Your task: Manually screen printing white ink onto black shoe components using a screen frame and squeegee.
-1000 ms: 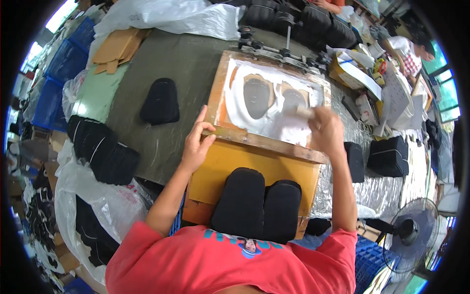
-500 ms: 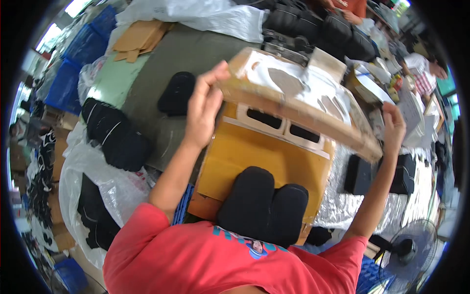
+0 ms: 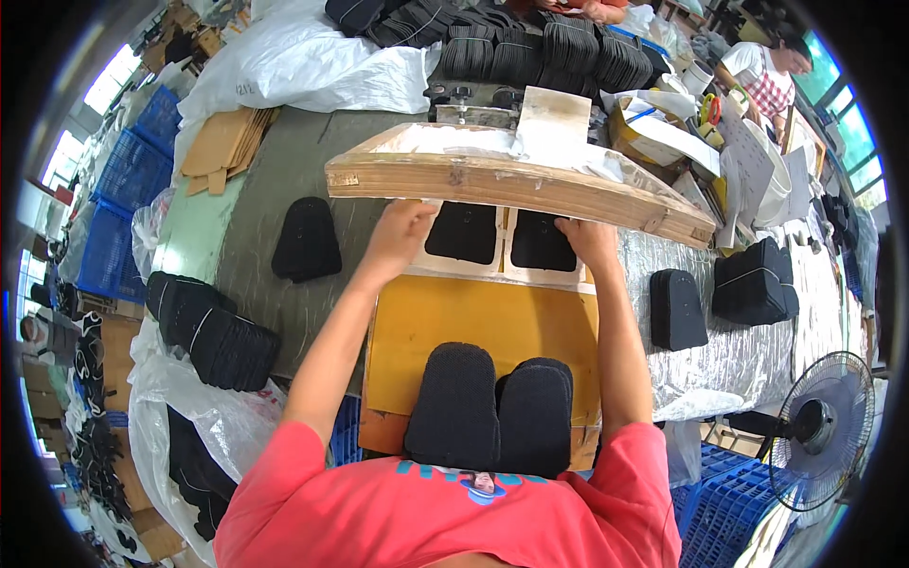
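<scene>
A wooden-edged frame (image 3: 511, 180) with a white, smeared top stands tilted up over a pale board (image 3: 504, 237) with two cut-outs. In the cut-outs lie a left black pad (image 3: 461, 237) and a right black pad (image 3: 540, 244); the frame hides their far ends. Beside the left pad, my left hand (image 3: 400, 237) has its fingers bent together, their tips partly hidden. My right hand (image 3: 592, 244) has its fingertips pinched at the outer edge of the right pad. Two stacks of black rounded pads (image 3: 453, 402) rest close to my body on a yellow board (image 3: 483, 317).
A single black pad (image 3: 308, 239) and banded black pads (image 3: 232, 346) lie leftward. More pad stacks (image 3: 677, 308) stand to the right, near a fan (image 3: 814, 426). Cardboard pieces (image 3: 222, 147), white plastic sacking (image 3: 303, 62) and a cluttered box (image 3: 663, 133) lie farther back. Other people work beyond.
Both hands have let go of the wooden frame and come down and inward to the pads under it. The frame stays raised by itself; my view has shifted.
</scene>
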Demonstrator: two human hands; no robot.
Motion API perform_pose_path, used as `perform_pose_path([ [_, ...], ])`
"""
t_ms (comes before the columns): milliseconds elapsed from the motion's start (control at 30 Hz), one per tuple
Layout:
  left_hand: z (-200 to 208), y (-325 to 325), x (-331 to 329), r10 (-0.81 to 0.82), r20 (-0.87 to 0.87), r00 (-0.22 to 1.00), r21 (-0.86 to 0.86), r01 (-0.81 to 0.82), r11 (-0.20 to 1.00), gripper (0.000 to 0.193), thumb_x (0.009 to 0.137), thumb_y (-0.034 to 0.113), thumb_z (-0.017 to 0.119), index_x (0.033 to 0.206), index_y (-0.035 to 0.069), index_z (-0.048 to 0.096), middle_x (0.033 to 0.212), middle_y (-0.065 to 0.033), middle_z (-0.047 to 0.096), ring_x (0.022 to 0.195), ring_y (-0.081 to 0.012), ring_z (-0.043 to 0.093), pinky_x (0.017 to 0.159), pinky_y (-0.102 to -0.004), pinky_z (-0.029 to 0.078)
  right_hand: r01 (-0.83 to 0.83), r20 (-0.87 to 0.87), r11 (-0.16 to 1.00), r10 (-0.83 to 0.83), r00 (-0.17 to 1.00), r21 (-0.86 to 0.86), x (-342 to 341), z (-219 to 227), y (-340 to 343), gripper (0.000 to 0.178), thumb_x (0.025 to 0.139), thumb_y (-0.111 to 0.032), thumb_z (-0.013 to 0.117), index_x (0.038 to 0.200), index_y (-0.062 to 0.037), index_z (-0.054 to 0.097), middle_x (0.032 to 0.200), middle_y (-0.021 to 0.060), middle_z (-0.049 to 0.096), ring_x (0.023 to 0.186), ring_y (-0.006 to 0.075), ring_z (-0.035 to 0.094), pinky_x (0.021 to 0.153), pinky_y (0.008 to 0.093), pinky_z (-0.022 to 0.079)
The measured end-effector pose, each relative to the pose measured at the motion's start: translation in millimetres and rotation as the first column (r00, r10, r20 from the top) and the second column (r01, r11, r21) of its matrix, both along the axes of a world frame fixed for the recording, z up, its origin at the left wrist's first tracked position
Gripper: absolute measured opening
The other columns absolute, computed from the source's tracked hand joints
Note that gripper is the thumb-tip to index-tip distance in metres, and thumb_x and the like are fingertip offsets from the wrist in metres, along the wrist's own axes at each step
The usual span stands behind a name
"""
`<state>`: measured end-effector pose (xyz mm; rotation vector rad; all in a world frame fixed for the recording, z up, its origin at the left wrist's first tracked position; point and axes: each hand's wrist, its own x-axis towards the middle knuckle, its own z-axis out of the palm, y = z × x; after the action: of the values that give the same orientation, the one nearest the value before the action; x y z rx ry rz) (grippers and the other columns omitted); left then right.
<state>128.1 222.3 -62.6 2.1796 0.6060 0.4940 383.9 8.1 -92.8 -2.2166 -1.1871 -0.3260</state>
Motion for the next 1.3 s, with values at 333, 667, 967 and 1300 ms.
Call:
perform_pose_path([
  [333, -25.1, -10.7, 46.5, 0.146, -0.193, 0.97, 0.556, -0.014, 0.831, 0.031, 0.084, 0.011, 0.068, 0.112, 0.004, 0.056, 0.114, -0.0156, 0.061, 0.114, -0.0362, 0.054, 0.092, -0.0561, 0.038, 0.203, -0.683, 0.907, 0.118, 0.721, 0.37, 1.7, 11.2, -67.5, 0.029, 0.085, -0.008, 0.068, 0.112, -0.0013, 0.064, 0.097, 0.0138, 0.069, 0.088, 0.0237, 0.065, 0.08, 0.0359, 0.051],
  [667, -31.1, -22.9, 60.1, 0.211, -0.125, 0.969, 0.661, -0.078, 0.746, 0.031, 0.087, 0.007, 0.064, 0.115, 0.006, 0.05, 0.118, -0.0118, 0.051, 0.116, -0.0335, 0.05, 0.09, -0.0522, 0.037, 0.398, -0.467, 0.907, -0.295, 0.833, 0.136, 80.8, 12.4, -271.9, 0.037, 0.084, 0.001, 0.06, 0.12, -0.0072, 0.065, 0.092, 0.0068, 0.067, 0.087, 0.015, 0.063, 0.082, 0.0279, 0.049],
  [967, -19.9, -29.0, 68.8, 0.143, -0.25, 0.958, 0.515, 0.006, 0.857, 0.026, 0.087, 0.009, 0.065, 0.109, 0.005, 0.051, 0.115, -0.0123, 0.05, 0.116, -0.035, 0.049, 0.089, -0.0534, 0.037, 0.575, -0.12, 0.816, -0.577, 0.808, -0.06, 69.5, 8.7, -276.1, 0.033, 0.088, -0.013, 0.061, 0.12, -0.0036, 0.062, 0.11, 0.0182, 0.065, 0.101, 0.0365, 0.062, 0.09, 0.0436, 0.049],
  [1300, -8.2, 32.4, -34.4, 0.38, 0.412, 0.828, -0.047, -0.397, 0.917, 0.029, 0.092, -0.001, 0.056, 0.12, 0.005, 0.055, 0.106, -0.0131, 0.068, 0.1, -0.0217, 0.064, 0.088, -0.0324, 0.048, 0.407, -0.254, 0.833, -0.515, 0.819, -0.375, 16.9, 28.0, -251.5, 0.11, 0.058, -0.037, 0.084, 0.142, 0.0124, 0.032, 0.131, 0.036, 0.047, 0.123, 0.0472, 0.046, 0.106, 0.0476, 0.037],
])
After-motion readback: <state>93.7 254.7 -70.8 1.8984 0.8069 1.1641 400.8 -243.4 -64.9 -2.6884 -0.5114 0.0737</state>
